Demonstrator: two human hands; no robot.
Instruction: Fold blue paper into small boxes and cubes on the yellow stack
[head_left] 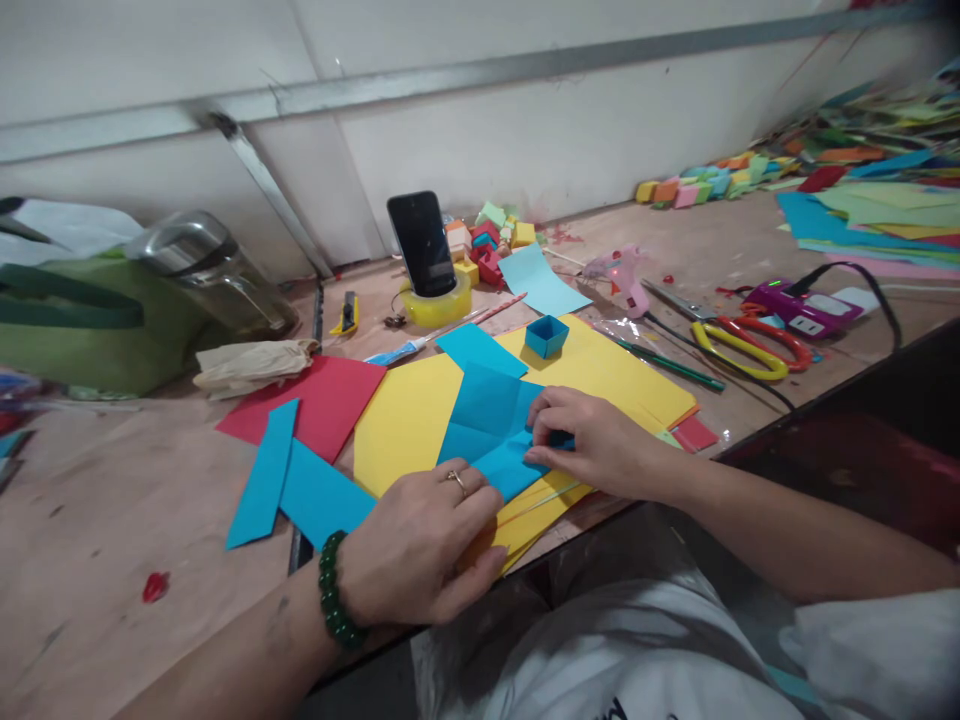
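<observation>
A creased blue paper sheet [487, 420] lies on a stack of yellow paper [409, 415] at the table's near edge. My left hand [420, 535], with a ring and a green bead bracelet, rests flat on the yellow stack and the blue sheet's near corner, fingers stretched out. My right hand [592, 440] pinches and presses a fold at the blue sheet's right side, fingers curled onto the paper. A small folded blue paper box [546, 335] stands on the yellow paper beyond the hands.
Blue strips [296, 485] and a red sheet [322, 400] lie at left. A phone [421, 243] leans in a tape roll [436, 300]. Scissors [739, 340], a glue gun [624, 275], a pen [667, 363], small paper boxes [487, 245] and paper piles [870, 200] fill the right. A green bag [90, 320] and flask [214, 270] sit at left.
</observation>
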